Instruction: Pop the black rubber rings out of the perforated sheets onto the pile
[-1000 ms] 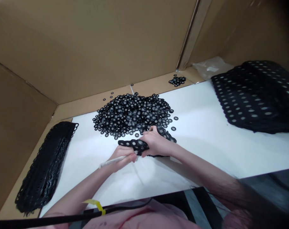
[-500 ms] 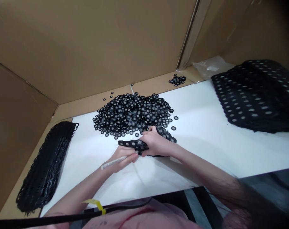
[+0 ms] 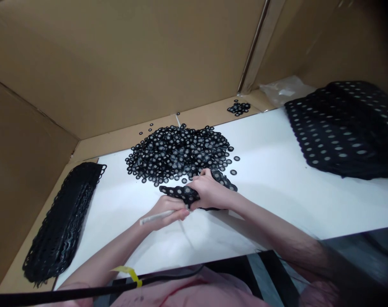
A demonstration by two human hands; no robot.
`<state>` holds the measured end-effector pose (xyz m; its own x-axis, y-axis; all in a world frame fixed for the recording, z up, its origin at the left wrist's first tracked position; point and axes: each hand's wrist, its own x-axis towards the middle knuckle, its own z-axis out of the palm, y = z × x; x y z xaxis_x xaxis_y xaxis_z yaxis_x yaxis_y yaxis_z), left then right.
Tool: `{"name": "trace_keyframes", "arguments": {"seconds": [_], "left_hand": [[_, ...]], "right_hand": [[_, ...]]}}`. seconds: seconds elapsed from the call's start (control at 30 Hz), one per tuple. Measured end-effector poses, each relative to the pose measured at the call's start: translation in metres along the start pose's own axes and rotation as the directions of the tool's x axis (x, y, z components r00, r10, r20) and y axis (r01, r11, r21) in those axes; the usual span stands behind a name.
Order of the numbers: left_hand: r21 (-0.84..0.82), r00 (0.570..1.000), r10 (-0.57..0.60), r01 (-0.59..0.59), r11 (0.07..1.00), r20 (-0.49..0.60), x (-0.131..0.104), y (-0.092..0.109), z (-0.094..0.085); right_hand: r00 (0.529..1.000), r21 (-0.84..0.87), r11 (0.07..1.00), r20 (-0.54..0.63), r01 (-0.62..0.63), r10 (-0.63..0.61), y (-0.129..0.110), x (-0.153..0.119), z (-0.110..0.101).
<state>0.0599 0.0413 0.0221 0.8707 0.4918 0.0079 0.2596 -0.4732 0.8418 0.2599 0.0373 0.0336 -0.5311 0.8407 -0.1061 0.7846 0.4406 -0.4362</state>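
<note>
My left hand (image 3: 168, 208) is closed around a slim white pen-like tool (image 3: 155, 218), whose blunt end sticks out toward my wrist. The tool's front end meets a piece of black fabric with pale round dots (image 3: 176, 192), though the exact contact is hidden by my fingers. My right hand (image 3: 208, 191) grips that bunched fabric, which shows on both sides of the hand. Just beyond my hands lies a wide heap of small black rings with pale centres (image 3: 177, 149), partly spread at its near edge.
A folded stack of black scallop-edged fabric (image 3: 64, 217) lies at the left. A larger black dotted cloth (image 3: 337, 128) is spread at the right, near a clear plastic bag (image 3: 286, 90). A small ring cluster (image 3: 239, 108) sits by the cardboard wall (image 3: 142, 59). The white board (image 3: 309, 204) covers the table.
My left hand and the white tool have shifted slightly right, and the left end of the fabric has lifted a little. My right hand stays almost in place.
</note>
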Motion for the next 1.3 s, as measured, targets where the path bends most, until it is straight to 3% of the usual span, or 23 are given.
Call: {"name": "trace_keyframes", "arguments": {"seconds": [0.1, 0.17, 0.33, 0.5, 0.7, 1.3], "left_hand": [[-0.249, 0.98, -0.118, 0.076, 0.965, -0.16, -0.007, -0.011, -0.003], [-0.369, 0.951, -0.172, 0.068, 0.927, -0.257, -0.012, -0.017, -0.006], [-0.361, 0.903, -0.187, 0.038, 0.932, -0.386, -0.013, -0.019, -0.017], [-0.131, 0.925, -0.146, 0.105, 0.986, -0.352, -0.003, -0.016, -0.027], [0.062, 0.95, -0.106, 0.13, 0.99, -0.294, 0.006, -0.025, -0.031], [0.153, 0.971, -0.093, 0.129, 0.98, -0.221, 0.01, -0.016, -0.03]], "right_hand": [[1.0, -0.017, 1.0, -0.007, -0.018, 0.018, 0.002, -0.001, 0.001], [0.999, -0.003, 1.0, -0.043, -0.017, 0.017, 0.005, -0.001, 0.001], [0.975, 0.11, 0.993, -0.22, 0.042, -0.017, 0.009, 0.005, 0.004], [0.951, 0.01, 0.999, -0.306, -0.04, 0.041, 0.006, 0.02, 0.015], [0.933, -0.008, 0.999, -0.359, -0.037, 0.032, 0.003, 0.023, 0.02], [0.93, -0.038, 0.999, -0.369, -0.023, 0.008, 0.006, 0.025, 0.022]]}}
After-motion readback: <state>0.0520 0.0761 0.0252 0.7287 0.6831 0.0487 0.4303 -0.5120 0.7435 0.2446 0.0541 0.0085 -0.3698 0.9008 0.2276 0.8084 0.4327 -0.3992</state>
